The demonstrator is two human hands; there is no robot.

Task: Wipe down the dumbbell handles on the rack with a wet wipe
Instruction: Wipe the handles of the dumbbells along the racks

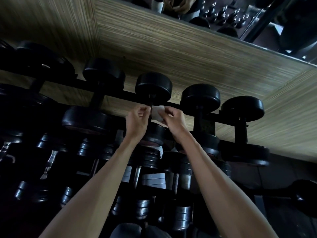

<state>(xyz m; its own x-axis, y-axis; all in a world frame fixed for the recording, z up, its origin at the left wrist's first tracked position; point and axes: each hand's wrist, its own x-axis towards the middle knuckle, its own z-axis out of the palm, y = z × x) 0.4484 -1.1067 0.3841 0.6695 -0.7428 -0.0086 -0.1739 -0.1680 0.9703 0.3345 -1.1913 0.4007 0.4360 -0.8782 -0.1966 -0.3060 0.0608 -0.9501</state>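
A white wet wipe [157, 114] is held between my two hands in front of the top row of the black dumbbell rack [212, 115]. My right hand [172, 120] pinches its right side. My left hand [138, 120] has curled fingers at the wipe's left edge, beside the dark handle [151, 104] of the middle dumbbell [153, 87]. Most of that handle is hidden behind my hands and the wipe. Black round-headed dumbbells [200, 97] stand in a row along the top bar.
Lower rows hold several chrome-handled dumbbells [137, 174] with stacked plates. A wood-grain wall [171, 54] runs behind the rack. A mirror [257, 18] at the top right reflects gym equipment and a person's hands.
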